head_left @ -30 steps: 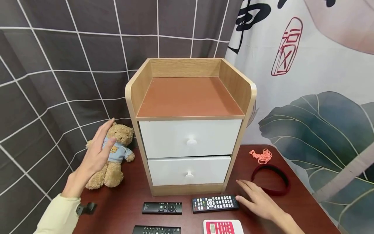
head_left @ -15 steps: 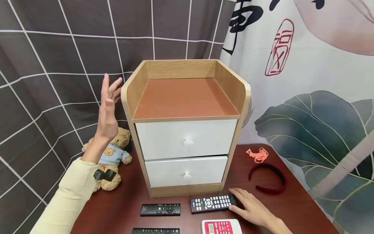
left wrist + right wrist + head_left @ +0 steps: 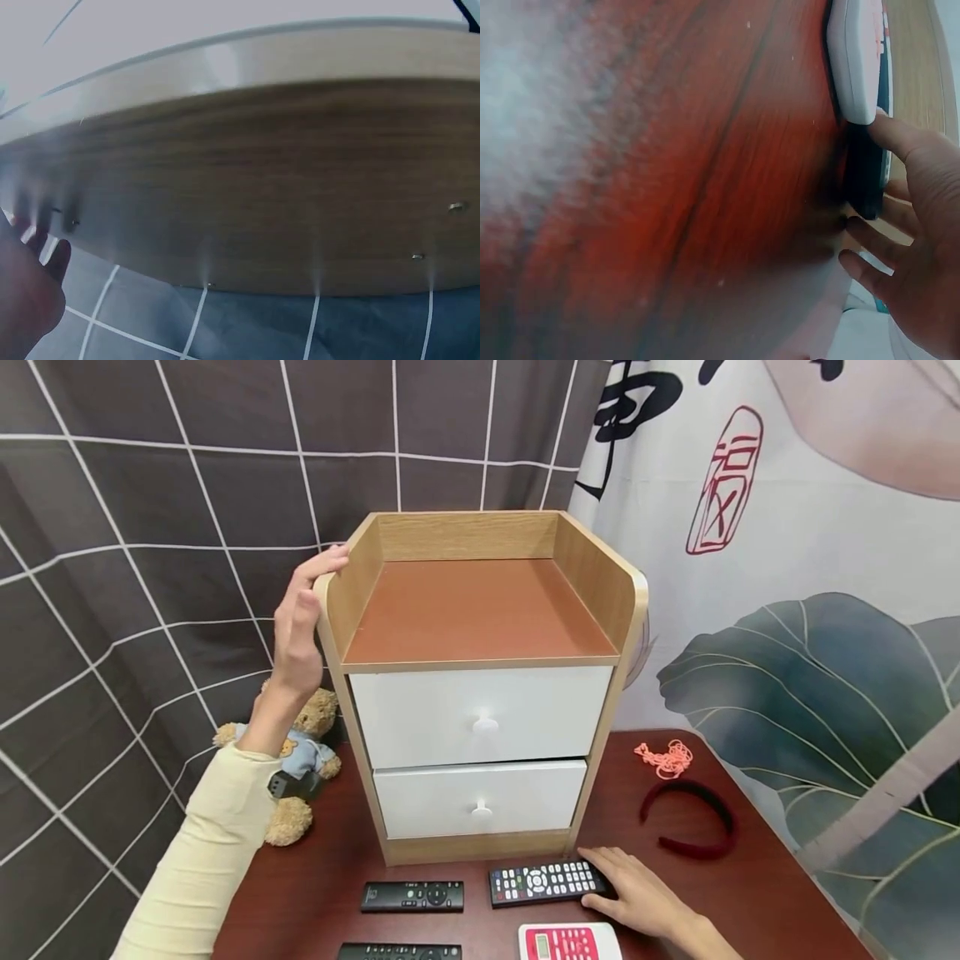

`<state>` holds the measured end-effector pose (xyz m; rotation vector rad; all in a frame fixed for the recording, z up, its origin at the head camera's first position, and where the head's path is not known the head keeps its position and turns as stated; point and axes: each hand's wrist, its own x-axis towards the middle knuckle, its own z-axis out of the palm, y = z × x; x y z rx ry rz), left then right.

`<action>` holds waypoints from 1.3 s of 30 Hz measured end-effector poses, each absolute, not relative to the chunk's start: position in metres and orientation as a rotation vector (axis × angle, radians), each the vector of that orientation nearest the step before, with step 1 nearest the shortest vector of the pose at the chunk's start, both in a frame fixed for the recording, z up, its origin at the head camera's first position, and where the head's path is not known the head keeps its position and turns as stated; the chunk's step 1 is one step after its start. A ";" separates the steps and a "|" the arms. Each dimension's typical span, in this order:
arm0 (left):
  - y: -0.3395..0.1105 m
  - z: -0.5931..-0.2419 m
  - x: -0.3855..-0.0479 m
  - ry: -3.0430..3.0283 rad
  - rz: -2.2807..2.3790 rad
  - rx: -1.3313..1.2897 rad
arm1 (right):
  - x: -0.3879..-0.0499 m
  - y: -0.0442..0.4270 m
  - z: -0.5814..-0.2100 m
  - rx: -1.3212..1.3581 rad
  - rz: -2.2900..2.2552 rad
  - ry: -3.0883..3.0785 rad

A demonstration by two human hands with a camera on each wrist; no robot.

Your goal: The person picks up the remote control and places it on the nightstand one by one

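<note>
My left hand is raised at the upper left side of the wooden cabinet, fingertips at the rim of its side panel; contact cannot be told. In the left wrist view the hand has spread fingers beside the brown side panel. On the table, my right hand holds the right end of a black remote between thumb and fingers. The right wrist view shows the hand around the end of the remote, near the white calculator. Both white drawers are closed.
A teddy bear sits left of the cabinet, partly behind my left arm. Two more remotes and a pink-and-white calculator lie in front. Orange string and a dark red headband are at the right.
My left hand has risen from in front of the bear and moved right to the cabinet's upper side. My right hand has slid left onto the end of the remote, which has barely moved.
</note>
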<state>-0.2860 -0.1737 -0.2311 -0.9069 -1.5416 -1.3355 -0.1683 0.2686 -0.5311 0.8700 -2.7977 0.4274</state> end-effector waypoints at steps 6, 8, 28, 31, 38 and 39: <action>-0.166 -0.235 -0.294 -1.445 -1.420 -0.960 | -0.178 0.265 -0.528 0.954 0.297 -2.780; -0.165 -0.236 -0.296 -1.418 -1.444 -0.971 | -0.181 0.264 -0.526 0.995 0.254 -2.759; -0.163 -0.237 -0.294 -1.395 -1.471 -0.922 | -0.165 0.239 -0.472 0.872 2.019 -2.935; -0.162 -0.236 -0.294 -1.388 -1.482 -0.928 | -0.160 0.239 -0.467 0.736 2.465 -2.867; -0.161 -0.234 -0.293 -1.399 -1.468 -0.900 | -0.125 0.222 -0.467 0.333 3.769 -2.150; -0.161 -0.234 -0.293 -1.394 -1.471 -0.901 | -0.121 0.219 -0.467 0.356 3.810 -2.119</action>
